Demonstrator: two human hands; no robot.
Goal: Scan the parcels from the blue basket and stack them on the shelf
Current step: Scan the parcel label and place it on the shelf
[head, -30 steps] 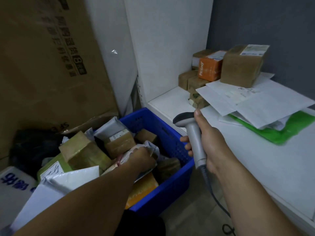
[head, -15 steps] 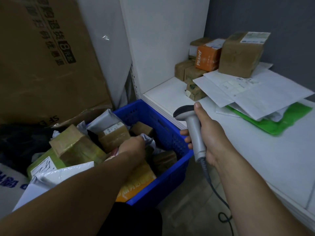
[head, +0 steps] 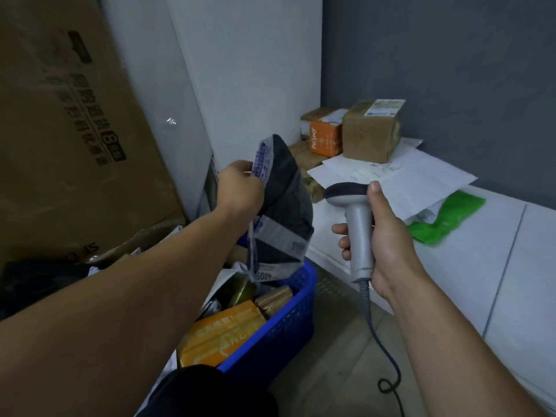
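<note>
My left hand point(head: 239, 188) grips the top edge of a dark grey plastic mailer bag point(head: 282, 212) and holds it up above the blue basket point(head: 279, 323). The bag hangs with a white label strip near my fingers. My right hand point(head: 382, 236) holds a grey barcode scanner point(head: 355, 218) by its handle, its head facing the bag from the right. In the basket lie an orange parcel point(head: 222, 332) and several taped brown parcels. On the white shelf point(head: 469, 266) stand a brown box point(head: 370, 130), an orange box point(head: 325, 136) and smaller brown boxes.
White flat mailers point(head: 415, 179) and a green bag point(head: 448, 218) lie on the shelf by the stacked boxes. A large cardboard box point(head: 66, 130) leans against the wall at left. The scanner's cable point(head: 382, 350) trails down over the floor.
My left hand has lifted the grey mailer bag out of the basket and up in front of the scanner. My right hand with the scanner has stayed about level.
</note>
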